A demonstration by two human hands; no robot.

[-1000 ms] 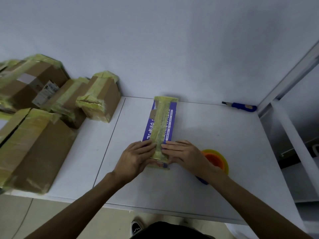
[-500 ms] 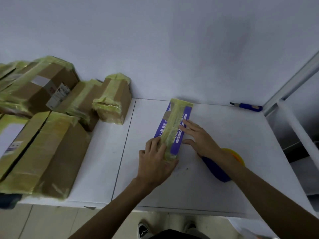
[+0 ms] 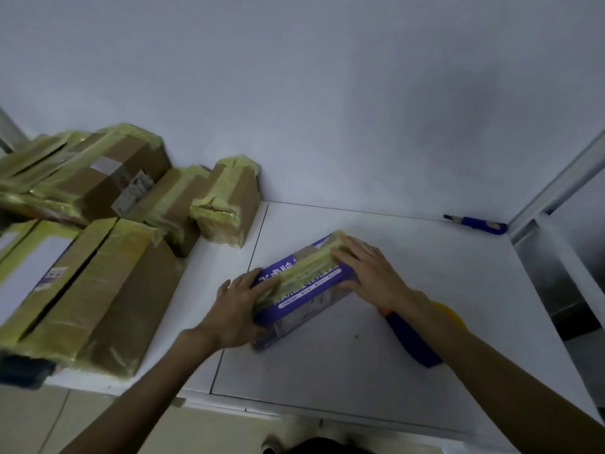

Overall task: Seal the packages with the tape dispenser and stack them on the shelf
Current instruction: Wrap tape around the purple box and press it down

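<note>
1. Purple package [image 3: 307, 290], yellow tape along its top, lies slantwise over the white table [image 3: 425, 257], between both hands.
2. Left hand [image 3: 235, 309] grips its near end, fingers curled over the top.
3. Right hand [image 3: 370, 273] clasps the far end (thumb down the side).
4. Tape dispenser [image 3: 412, 339] lies under the right forearm; taped cardboard boxes [image 3: 114, 273] crowd the left; a blue knife [image 3: 474, 223] lies by the wall.

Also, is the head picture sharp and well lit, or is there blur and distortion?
Head view: dim, bluish light; the taped cardboard boxes at left are smeared by blur; the wide lens slants the shelf frame; the purple box is sharper.
</note>
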